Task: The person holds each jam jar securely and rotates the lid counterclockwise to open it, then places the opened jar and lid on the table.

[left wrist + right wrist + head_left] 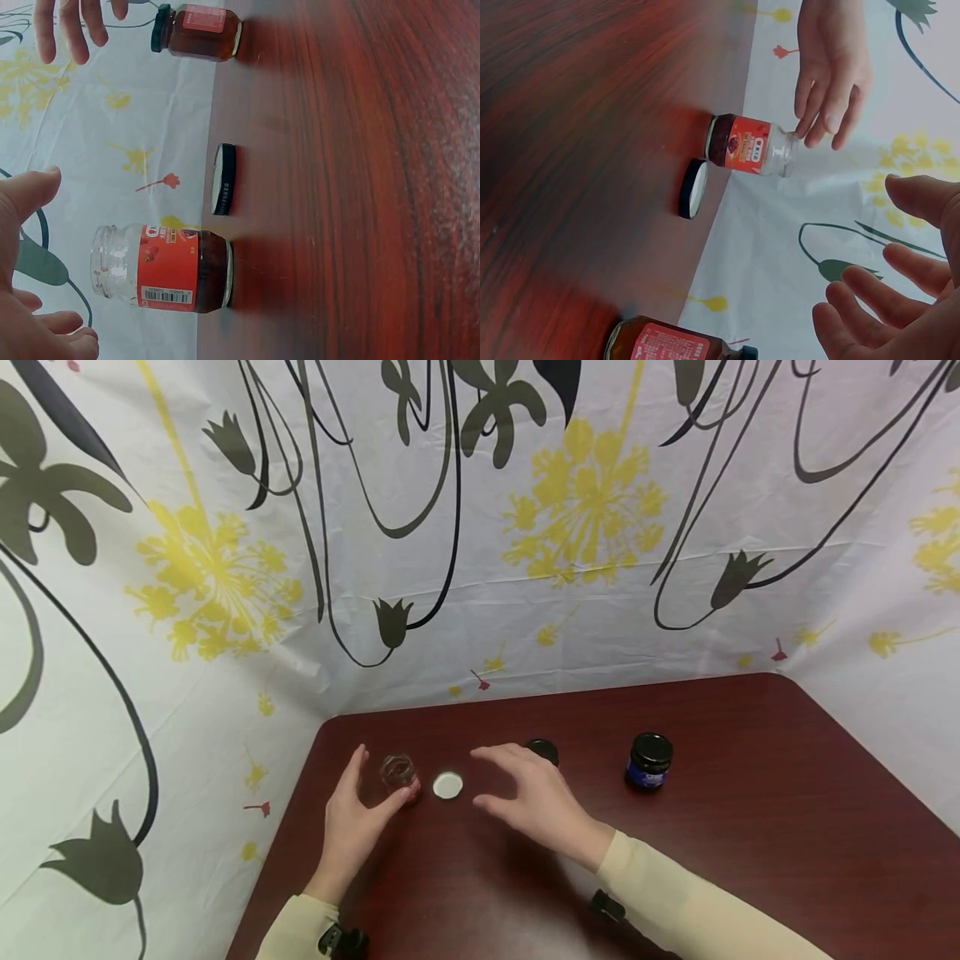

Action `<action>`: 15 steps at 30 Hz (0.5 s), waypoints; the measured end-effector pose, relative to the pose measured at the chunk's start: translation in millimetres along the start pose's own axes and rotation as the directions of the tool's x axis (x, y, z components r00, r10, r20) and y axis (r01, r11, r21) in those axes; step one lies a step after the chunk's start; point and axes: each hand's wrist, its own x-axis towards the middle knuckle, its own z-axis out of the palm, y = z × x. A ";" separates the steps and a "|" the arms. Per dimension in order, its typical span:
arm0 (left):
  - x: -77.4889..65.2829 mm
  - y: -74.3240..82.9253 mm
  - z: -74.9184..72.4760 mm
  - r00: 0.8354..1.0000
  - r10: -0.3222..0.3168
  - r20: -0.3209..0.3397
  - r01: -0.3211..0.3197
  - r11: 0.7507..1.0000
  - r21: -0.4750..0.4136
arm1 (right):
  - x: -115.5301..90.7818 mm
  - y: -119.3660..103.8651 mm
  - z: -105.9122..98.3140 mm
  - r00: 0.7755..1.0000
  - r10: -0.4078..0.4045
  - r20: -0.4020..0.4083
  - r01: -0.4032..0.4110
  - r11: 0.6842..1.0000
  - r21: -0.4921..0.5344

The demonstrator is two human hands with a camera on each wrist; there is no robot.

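An uncapped glass jar [169, 266] with a red label stands upright, dark contents low inside it. My left hand [356, 827] is spread around the near left side of that jar [398, 772], thumb and fingers apart and not gripping. Just right of the jar lies its loose lid [447, 786], pale inner side up and dark rim showing in the left wrist view. My right hand [536, 797] hovers over the table to the right of the lid, fingers parted, holding nothing. It partly covers a capped amber jar [199, 31] with a red label, whose dark cap [543, 749] shows past the knuckles.
Farther right on the dark red wooden table [750, 827] stands a dark jar [650, 762] with a black cap and a blue label. A patterned white cloth [480, 568] hangs behind the table and along its sides.
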 end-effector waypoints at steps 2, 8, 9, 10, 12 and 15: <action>-1.1 1.7 -1.1 1.000 0.006 -0.002 -0.006 1.000 -0.002 | -1.3 -0.8 -2.0 1.000 -0.006 -0.008 0.006 1.000 0.004; -3.7 8.7 -4.8 0.999 0.049 -0.025 -0.049 0.999 0.005 | -5.9 1.1 -9.4 0.999 -0.019 -0.026 0.019 1.000 0.011; -3.8 10.0 -5.1 0.998 0.060 -0.030 -0.060 0.998 0.009 | -6.7 1.9 -10.6 0.999 -0.022 -0.029 0.022 1.000 0.009; -4.2 11.7 -5.0 0.997 0.075 -0.036 -0.074 0.997 0.009 | -7.7 2.9 -12.0 0.999 -0.025 -0.033 0.025 1.000 0.006; -4.9 15.1 -4.3 0.993 0.107 -0.048 -0.106 0.994 0.010 | -9.9 5.0 -14.6 0.999 -0.030 -0.041 0.030 1.000 0.000; -6.2 19.0 -2.7 0.983 0.170 -0.064 -0.169 0.985 0.021 | -13.1 7.8 -18.0 0.998 -0.041 -0.053 0.040 0.999 -0.009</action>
